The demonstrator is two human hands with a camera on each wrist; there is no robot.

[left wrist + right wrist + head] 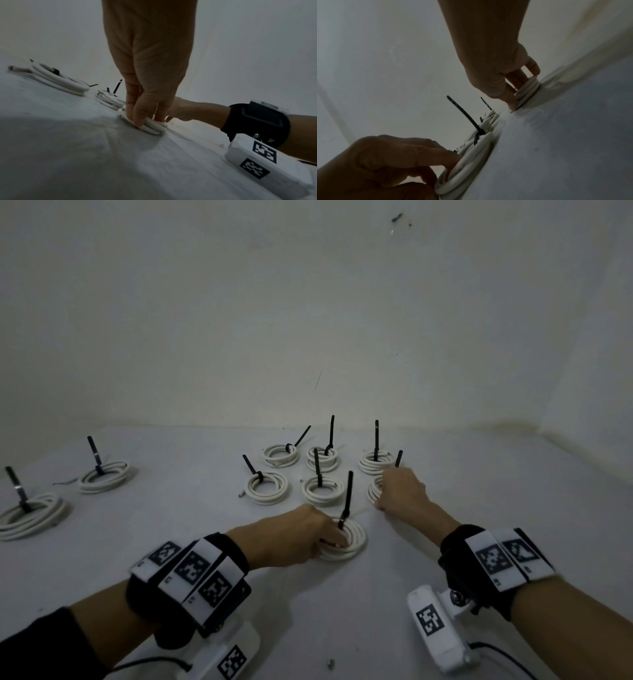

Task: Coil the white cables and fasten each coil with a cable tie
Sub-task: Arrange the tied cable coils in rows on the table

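- Left hand (294,534): reaching onto the nearest coil (349,537), fingers curled over the near and left side of its loops; in the left wrist view the fingertips (139,121) are pressing down the coil's side onto the counter (171,542). Grasping the coil.
- Right hand (402,491): lying over the coil on the right of the middle row (374,491), hiding most of it; in the right wrist view the thumb (510,100) and the fingers (534,69) are pinching the stacked loops from both sides. Grasping that coil.
- Nearest coil: white, lying flat on the counter in front of the cluster, a black tie (346,498) standing up from its far edge, leaning slightly.
- Coil under the right hand: flat on the counter, black tie tip (398,458) showing above the knuckles.
- Other tied coils in the cluster: three in the back row (281,455), (323,458), (375,462), two more in the middle row (267,487), (322,489), each lying flat with a black tie sticking up.
- Two larger tied coils lying well apart at left (104,475), (32,515).
- Counter: covered in white, meeting a pale wall (308,320) behind.
- Wrists: black bands with white marker blocks (191,568), (503,556).
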